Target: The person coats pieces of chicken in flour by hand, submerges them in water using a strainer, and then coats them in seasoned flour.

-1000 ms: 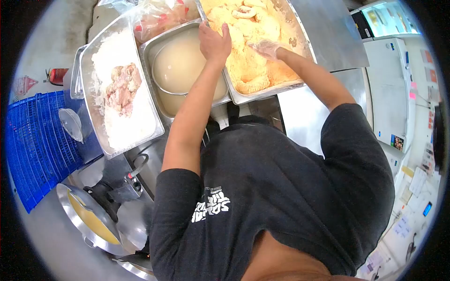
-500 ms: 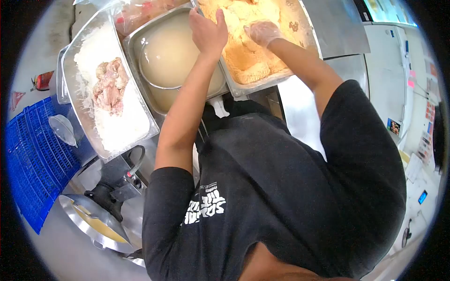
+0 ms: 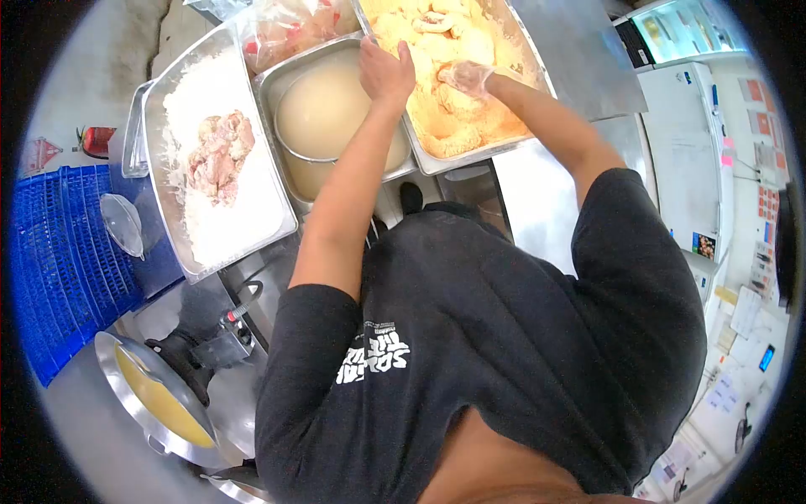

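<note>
My left hand [image 3: 388, 74], bare, is at the left rim of the metal tray [image 3: 437, 165] of orange-yellow breading [image 3: 445, 109]; its thumb stands apart from the fingers, and it holds nothing I can see. Inside that tray my right hand [image 3: 467, 79], in a clear glove, presses on the breading, its fingertips partly sunk or hidden. Coated pieces lie around it, one pale curled piece [image 3: 437, 23] near the far end. Left of the tray is a metal pan of cloudy liquid [image 3: 323, 105] with a round rim in it.
A tray of white flour [image 3: 231, 231] at the left bears raw meat [image 3: 221, 158]. Behind the liquid is a clear plastic bag [image 3: 290, 32]. A blue basket [image 3: 67, 260], a strainer [image 3: 122, 224] and a metal bowl with yellow liquid [image 3: 164, 399] are at lower left.
The view shifted and came back. My right hand has moved slightly left in the breading compared with the first frame. My left hand stays at the tray's left rim.
</note>
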A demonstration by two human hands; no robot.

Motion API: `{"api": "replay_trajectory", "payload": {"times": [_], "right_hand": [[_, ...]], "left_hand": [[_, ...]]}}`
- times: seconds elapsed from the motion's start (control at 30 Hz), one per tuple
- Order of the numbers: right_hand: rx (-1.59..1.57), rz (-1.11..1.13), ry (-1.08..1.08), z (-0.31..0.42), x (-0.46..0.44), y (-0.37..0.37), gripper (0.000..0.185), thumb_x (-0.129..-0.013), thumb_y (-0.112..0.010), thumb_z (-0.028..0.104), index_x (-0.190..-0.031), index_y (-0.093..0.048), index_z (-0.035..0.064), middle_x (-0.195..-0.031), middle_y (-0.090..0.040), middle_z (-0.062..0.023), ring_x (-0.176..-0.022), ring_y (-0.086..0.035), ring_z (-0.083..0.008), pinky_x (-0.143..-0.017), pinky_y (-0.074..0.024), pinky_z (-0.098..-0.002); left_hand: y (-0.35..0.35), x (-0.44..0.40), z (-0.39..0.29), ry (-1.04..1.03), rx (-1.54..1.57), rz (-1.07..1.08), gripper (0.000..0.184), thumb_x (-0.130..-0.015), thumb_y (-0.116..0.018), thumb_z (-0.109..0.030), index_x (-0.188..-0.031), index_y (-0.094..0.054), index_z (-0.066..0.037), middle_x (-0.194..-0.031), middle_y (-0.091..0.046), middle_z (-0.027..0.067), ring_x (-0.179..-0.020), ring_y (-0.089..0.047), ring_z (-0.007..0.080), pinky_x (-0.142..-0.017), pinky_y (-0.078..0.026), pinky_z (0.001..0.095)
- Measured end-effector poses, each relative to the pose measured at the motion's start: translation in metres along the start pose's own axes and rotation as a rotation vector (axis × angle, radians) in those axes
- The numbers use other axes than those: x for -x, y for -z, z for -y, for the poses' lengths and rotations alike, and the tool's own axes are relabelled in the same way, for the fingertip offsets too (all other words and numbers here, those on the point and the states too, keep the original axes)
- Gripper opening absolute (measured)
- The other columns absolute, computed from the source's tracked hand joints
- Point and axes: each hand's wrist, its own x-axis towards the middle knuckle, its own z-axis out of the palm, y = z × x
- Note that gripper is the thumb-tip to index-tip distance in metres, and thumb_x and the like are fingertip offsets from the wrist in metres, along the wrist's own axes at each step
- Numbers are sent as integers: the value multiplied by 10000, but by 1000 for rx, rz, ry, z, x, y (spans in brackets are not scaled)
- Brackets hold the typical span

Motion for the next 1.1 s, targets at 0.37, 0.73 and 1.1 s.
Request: {"api": "replay_trajectory", "payload": {"times": [0.37, 0.73, 1.1], "right_hand": [[-53, -291, -269, -14, -37, -71, 397, -950, -362, 275, -952, -687, 48, -962, -690, -180, -897, -663, -339, -799, -504, -445], [-122, -135, -435, -5, -50, -45, 331, -903, -452, 249, -996, -696, 45, -981, -688, -184, -913, -665, -321, -774, -536, -419], [100, 14, -109, -63, -47, -94, 385, -903, -574, 232, -1257, -542, 84, -1095, -634, -170, -964, -642, -240, -830, -521, -340]], "left_hand": [[-7, -5, 10, -46, 36, 3, 554, -847, -610, -197, -1271, -362, 59, -1190, -522, 241, -1105, -515, 391, -888, -432, 489], [1, -3, 9, -23, 76, -9, 477, -803, -528, -54, -1251, -385, 30, -1146, -546, 210, -1076, -520, 389, -855, -416, 512], [-3, -3, 9, -25, 88, -20, 490, -800, -555, -53, -1251, -381, 25, -1151, -539, 211, -1090, -518, 385, -886, -434, 468]]}}
